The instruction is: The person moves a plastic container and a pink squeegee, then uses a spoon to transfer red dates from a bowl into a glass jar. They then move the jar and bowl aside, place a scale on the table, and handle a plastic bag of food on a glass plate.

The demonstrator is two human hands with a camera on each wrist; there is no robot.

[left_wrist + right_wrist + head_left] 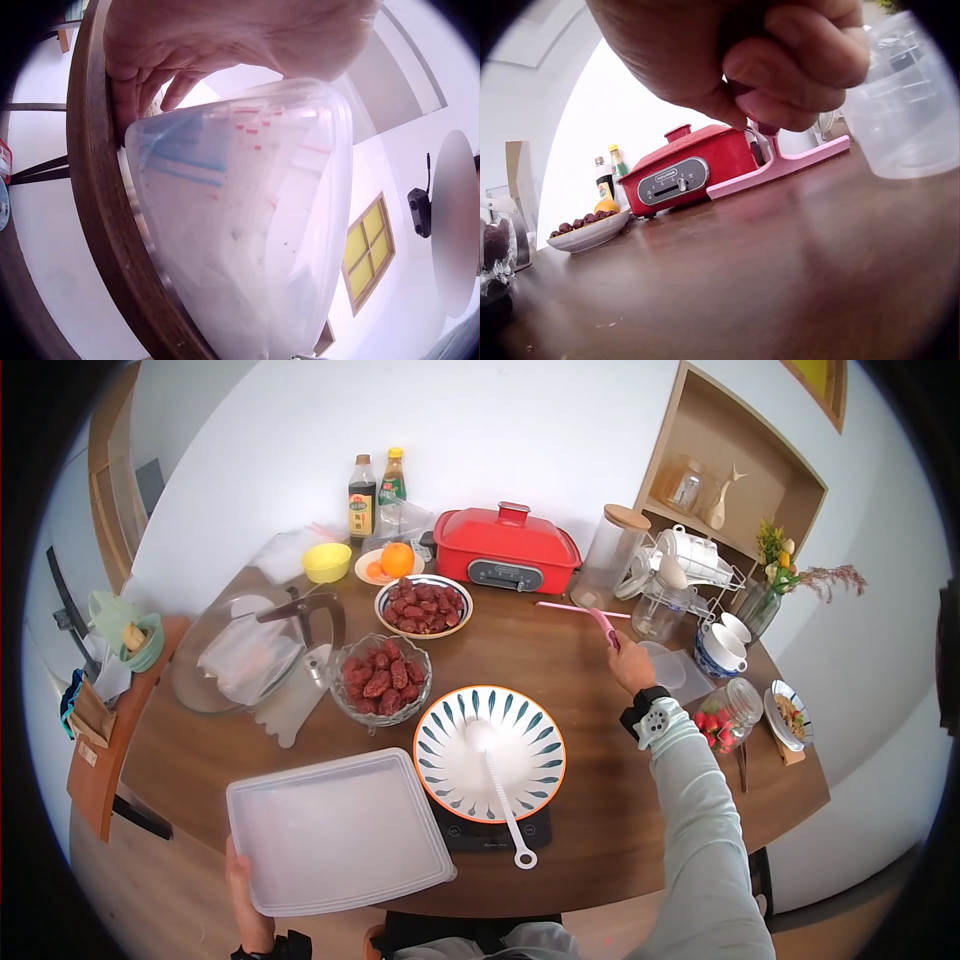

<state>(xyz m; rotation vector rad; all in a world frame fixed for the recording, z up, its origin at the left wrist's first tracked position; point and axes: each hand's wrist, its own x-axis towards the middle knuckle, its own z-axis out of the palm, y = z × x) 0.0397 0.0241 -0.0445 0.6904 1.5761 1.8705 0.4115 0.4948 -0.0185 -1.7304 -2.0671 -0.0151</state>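
Note:
In the head view my right hand (630, 666) grips the handle of a pink squeegee-like tool (603, 624); its long blade (780, 172) touches or hovers just over the wooden table, which of the two I cannot tell. The fingers of the right hand (780, 67) curl round the handle in the right wrist view. My left hand (250, 895) holds a translucent lidded plastic box (340, 830) by its left side, at the table's front edge. Plastic bags with red and blue marks show inside the box (240, 225) in the left wrist view, under the left hand (240, 37).
A patterned plate (435, 760) with a white spoon (500, 800) rests on a black scale (485, 835). Behind stand a glass bowl (362, 710) and a plate (382, 612) of dark red dates, and a red cooker (510, 547). Right lie a clear container (665, 665) and a strawberry jar (742, 700).

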